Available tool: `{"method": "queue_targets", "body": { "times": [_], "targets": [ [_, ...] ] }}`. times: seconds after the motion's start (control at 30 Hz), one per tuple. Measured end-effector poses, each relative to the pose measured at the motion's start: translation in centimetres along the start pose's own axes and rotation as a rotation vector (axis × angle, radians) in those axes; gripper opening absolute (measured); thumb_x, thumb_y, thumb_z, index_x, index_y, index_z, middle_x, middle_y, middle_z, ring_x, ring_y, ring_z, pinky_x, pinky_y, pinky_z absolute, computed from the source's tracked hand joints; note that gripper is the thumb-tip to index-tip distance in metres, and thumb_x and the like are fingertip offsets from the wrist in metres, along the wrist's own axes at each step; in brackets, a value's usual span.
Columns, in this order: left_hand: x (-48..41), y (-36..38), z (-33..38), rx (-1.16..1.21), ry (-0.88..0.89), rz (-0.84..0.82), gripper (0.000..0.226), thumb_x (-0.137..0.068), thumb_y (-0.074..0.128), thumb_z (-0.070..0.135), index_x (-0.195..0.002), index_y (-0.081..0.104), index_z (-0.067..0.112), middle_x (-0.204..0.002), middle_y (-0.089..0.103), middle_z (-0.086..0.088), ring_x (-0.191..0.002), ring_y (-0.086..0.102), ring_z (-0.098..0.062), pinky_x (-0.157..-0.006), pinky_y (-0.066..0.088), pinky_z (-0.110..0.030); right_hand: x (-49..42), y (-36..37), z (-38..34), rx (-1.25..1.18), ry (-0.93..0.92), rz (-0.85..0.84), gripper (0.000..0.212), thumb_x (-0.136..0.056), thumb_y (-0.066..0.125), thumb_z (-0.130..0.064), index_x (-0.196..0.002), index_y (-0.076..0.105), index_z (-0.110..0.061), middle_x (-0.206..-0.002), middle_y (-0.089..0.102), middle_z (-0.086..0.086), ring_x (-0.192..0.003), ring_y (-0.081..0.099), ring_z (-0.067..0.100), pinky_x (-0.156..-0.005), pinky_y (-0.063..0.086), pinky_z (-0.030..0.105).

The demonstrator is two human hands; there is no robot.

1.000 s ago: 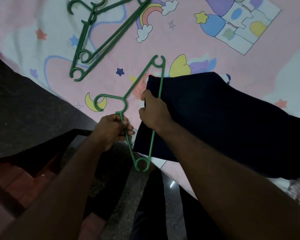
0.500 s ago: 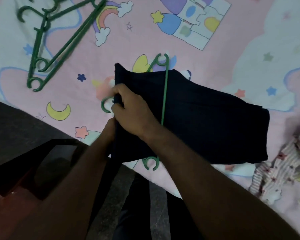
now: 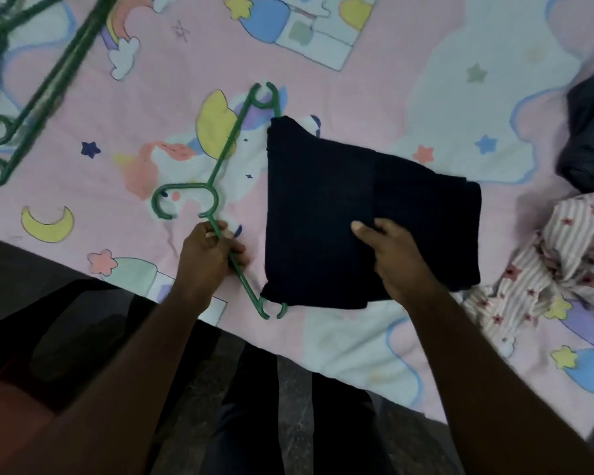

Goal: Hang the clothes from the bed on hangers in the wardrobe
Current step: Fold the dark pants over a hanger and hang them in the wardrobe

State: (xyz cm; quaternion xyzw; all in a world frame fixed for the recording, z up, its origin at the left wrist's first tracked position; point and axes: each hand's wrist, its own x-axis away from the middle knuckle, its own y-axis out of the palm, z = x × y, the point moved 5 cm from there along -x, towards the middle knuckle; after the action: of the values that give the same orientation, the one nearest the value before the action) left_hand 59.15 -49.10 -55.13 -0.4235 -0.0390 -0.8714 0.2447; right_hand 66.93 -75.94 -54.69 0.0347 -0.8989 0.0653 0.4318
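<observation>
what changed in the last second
The right hand left the bar of the green hanger and now pinches a fold in the middle of the navy garment, whose left edge now covers that bar. The left hand still grips the hanger below its hook; spare hangers still lie on the bed.

readable text: none | labels, brands, numbers, signs: none | bed sheet: printed drawings only (stars, moons, rainbow, clouds), no letters | green plastic and dark cloth: no marking to be read, picture partly blurred
</observation>
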Motion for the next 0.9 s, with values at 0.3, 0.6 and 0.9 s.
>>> {"method": "queue_targets", "body": {
  "times": [0.3,0.6,0.9],
  "targets": [
    [1.9,3.4,-1.6,-0.242,0.089,-0.079,0.010,-0.100,0.052,0.014,-0.108,0.050,0.009,-0.073,0.059,-0.009,-0.056,0.061,-0.021,-0.052,0.056,-0.029,1.8,-8.1,-5.4,0.381,-0.418,0.276,0.009,-0.098,0.056,-0.016,-0.106,0.052,-0.016,-0.091,0.061,-0.012,-0.081,0.059,-0.002,-0.069,0.043,0.006],
    [3.4,5.5,-3.2,-0.294,0.075,-0.064,0.015,-0.102,0.048,0.021,-0.109,0.043,0.009,-0.077,0.062,-0.010,-0.051,0.062,-0.022,-0.041,0.050,-0.028,0.4,-11.8,-3.6,0.539,-0.429,0.443,0.013,-0.098,0.053,-0.019,-0.110,0.052,-0.013,-0.100,0.061,0.000,-0.091,0.055,0.013,-0.075,0.039,0.022],
    [3.9,5.5,-4.4,-0.347,0.038,0.003,0.016,-0.100,0.052,0.023,-0.104,0.043,0.010,-0.093,0.062,-0.015,-0.065,0.065,-0.030,-0.052,0.057,-0.037,0.1,-12.8,-2.0,0.811,-0.384,0.464,0.035,-0.100,0.049,-0.029,-0.126,0.050,-0.005,-0.114,0.066,0.019,-0.106,0.059,0.039,-0.083,0.042,0.037]
  ]
}}
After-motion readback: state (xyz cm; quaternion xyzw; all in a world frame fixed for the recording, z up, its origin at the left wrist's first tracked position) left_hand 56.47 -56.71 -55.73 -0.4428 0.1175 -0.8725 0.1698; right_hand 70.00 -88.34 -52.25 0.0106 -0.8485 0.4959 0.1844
